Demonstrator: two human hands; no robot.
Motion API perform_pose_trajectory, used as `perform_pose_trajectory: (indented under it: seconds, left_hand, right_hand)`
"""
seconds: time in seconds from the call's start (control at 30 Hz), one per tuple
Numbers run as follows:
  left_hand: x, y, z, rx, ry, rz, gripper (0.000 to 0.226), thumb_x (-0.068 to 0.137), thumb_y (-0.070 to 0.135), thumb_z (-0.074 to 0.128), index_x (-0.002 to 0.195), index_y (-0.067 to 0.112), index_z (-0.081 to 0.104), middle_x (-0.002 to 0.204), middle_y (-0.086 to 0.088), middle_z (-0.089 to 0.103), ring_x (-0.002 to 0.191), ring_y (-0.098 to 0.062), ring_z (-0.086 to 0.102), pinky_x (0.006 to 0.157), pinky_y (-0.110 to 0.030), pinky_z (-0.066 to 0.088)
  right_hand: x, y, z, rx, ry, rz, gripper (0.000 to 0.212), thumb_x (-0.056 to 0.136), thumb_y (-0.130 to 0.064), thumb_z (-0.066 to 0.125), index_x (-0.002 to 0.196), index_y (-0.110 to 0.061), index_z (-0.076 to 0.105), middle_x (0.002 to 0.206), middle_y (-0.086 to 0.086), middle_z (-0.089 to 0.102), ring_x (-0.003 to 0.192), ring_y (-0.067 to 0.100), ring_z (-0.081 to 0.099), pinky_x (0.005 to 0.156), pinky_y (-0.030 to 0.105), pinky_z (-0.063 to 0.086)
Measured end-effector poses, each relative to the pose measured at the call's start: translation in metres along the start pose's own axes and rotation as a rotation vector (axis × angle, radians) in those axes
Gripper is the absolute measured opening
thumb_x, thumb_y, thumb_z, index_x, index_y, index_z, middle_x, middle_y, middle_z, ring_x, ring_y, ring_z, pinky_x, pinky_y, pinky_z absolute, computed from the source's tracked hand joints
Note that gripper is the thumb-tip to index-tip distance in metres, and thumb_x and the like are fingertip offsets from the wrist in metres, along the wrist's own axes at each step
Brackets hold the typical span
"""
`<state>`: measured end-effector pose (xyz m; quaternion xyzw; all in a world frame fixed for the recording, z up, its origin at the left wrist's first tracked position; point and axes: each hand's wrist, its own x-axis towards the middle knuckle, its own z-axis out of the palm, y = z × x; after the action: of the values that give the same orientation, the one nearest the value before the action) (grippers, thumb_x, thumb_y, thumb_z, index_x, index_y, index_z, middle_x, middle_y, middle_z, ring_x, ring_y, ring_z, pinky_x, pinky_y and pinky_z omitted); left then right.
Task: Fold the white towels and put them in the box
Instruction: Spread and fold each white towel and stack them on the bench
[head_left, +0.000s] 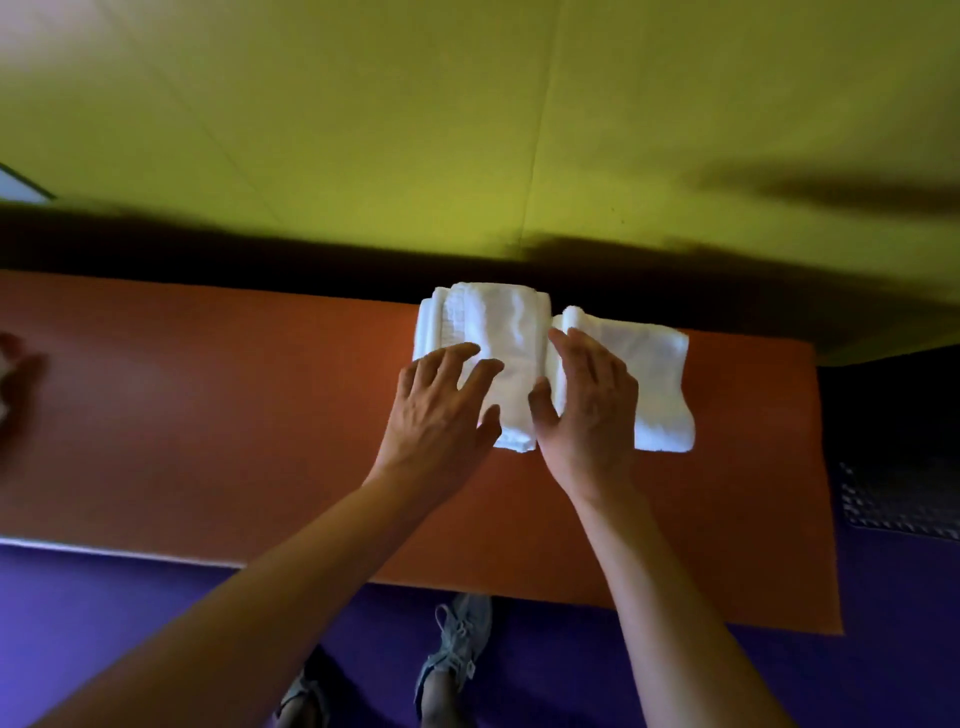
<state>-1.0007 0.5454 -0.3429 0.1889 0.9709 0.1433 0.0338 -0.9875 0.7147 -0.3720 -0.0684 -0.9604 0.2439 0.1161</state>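
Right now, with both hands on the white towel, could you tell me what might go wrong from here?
1. The white towel lies at the far edge of the orange table; a forward push might slide it off the back.
2. The left hand lies flat while the right hand works the fold; the layers may slip and loosen.
3. No box is in view, so carrying the towel there may undo the fold.

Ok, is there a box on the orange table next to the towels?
No, the orange table near the white towels shows only the left hand and right hand.
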Motion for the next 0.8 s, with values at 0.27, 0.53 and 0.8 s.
perform_pose_trajectory:
  seconds: [0.27, 0.53, 0.8]
  left_hand:
    - [-0.074, -0.089, -0.107, -0.003, 0.123, -0.206, 0.045, 0.087, 0.030, 0.066, 0.131, 0.020, 0.057, 0.139, -0.005, 0.052, 0.127, -0.030, 0.048, 0.102, -0.043, 0.037]
    - [-0.168, -0.205, -0.184, -0.027, 0.192, -0.377, 0.048, 0.088, 0.034, 0.064, 0.134, 0.024, 0.055, 0.142, 0.000, 0.051, 0.131, -0.026, 0.046, 0.107, -0.044, 0.035]
    - [-0.268, -0.332, -0.220, -0.037, 0.210, -0.519, 0.048, 0.085, 0.037, 0.065, 0.132, 0.027, 0.055, 0.132, 0.002, 0.055, 0.122, -0.026, 0.051, 0.104, -0.041, 0.037]
  right_hand:
    - [0.001, -0.155, -0.004, 0.087, -0.064, -0.151, 0.050, 0.090, -0.029, 0.052, 0.138, -0.020, 0.057, 0.140, 0.003, 0.056, 0.126, 0.024, 0.054, 0.107, 0.037, 0.037]
    - [-0.029, -0.311, 0.034, 0.091, -0.157, -0.308, 0.053, 0.092, -0.031, 0.052, 0.144, -0.021, 0.052, 0.146, 0.005, 0.052, 0.129, 0.026, 0.051, 0.105, 0.041, 0.040]
    - [-0.091, -0.454, 0.095, 0.117, -0.345, -0.355, 0.053, 0.098, -0.032, 0.049, 0.149, -0.022, 0.044, 0.149, 0.005, 0.047, 0.137, 0.022, 0.042, 0.111, 0.041, 0.039]
